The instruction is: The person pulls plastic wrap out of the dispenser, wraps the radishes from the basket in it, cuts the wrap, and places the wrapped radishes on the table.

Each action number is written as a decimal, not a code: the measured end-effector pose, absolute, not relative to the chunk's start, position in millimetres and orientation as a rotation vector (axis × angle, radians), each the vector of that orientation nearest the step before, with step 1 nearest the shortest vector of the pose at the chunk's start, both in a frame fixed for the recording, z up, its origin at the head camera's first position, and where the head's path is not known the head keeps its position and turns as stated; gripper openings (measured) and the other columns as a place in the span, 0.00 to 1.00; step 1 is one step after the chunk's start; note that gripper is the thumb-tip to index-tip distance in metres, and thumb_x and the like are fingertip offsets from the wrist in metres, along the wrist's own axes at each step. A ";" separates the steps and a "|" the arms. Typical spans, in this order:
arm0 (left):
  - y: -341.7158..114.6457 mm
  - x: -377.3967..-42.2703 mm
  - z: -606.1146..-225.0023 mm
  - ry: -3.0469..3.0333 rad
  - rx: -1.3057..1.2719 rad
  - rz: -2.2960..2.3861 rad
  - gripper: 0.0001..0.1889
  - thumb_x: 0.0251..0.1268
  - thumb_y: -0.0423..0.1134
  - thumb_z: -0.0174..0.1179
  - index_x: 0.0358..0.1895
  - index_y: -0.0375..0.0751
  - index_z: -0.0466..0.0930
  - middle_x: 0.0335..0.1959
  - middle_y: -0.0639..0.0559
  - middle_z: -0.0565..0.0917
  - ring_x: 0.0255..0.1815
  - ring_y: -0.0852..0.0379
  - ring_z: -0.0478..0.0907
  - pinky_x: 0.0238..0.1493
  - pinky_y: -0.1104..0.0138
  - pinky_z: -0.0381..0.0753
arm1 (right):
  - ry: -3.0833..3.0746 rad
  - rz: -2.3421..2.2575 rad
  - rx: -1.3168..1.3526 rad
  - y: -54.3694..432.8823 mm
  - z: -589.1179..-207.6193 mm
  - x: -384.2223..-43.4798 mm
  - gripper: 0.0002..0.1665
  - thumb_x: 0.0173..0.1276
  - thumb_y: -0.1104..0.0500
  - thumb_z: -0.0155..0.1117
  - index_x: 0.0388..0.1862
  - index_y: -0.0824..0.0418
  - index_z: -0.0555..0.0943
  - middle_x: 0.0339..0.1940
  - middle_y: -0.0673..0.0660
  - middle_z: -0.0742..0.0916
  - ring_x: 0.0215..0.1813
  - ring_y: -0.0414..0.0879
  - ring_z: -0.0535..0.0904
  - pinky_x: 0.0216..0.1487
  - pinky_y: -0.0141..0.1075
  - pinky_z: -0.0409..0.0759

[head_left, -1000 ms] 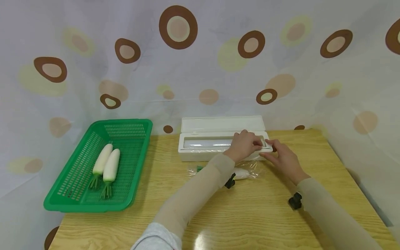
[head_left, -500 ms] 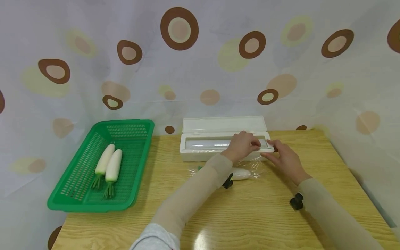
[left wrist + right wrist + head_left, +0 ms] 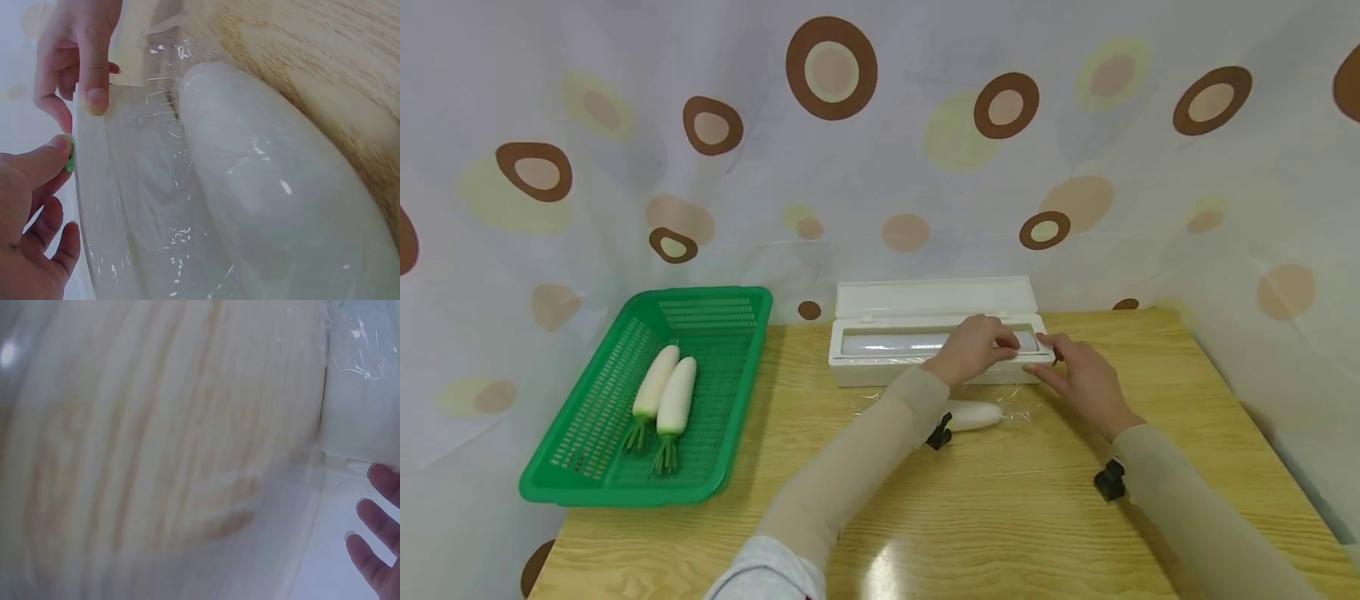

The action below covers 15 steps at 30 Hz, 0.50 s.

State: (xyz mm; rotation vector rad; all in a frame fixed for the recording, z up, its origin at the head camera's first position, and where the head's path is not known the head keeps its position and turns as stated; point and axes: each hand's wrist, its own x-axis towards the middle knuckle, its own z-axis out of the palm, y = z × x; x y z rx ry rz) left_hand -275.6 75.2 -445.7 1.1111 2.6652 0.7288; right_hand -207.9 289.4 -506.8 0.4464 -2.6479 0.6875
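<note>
A white cling film dispenser (image 3: 868, 373) lies with its lid raised behind it and a roll inside. My left hand (image 3: 972, 348) reaches over its front edge, thumb and finger pinching a small green slider (image 3: 69, 160) on that edge. My right hand (image 3: 1086, 382) grips the dispenser's right end, thumb on the front face. Clear cling film (image 3: 156, 212) hangs from the dispenser's front and spreads over a white radish (image 3: 976, 414) on the table. The left arm hides the radish's leafy end in the head view.
A green plastic basket (image 3: 743, 392) stands on the left, holding two white radishes (image 3: 676, 396) with trimmed green stems. The wooden table (image 3: 1000, 525) meets a patterned curtain (image 3: 925, 167) behind the dispenser.
My left hand has slid a little leftward along the dispenser's front edge. The right hand keeps its grip on the right end.
</note>
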 end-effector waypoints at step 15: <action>68.5 -277.0 -448.9 2.660 1.159 0.756 0.11 0.75 0.42 0.64 0.53 0.45 0.90 0.48 0.54 0.89 0.51 0.61 0.84 0.53 0.77 0.76 | -2.639 0.640 0.399 290.1 -514.8 -207.7 0.30 0.67 0.53 0.77 0.65 0.59 0.81 0.30 0.53 0.82 0.29 0.48 0.73 0.28 0.41 0.69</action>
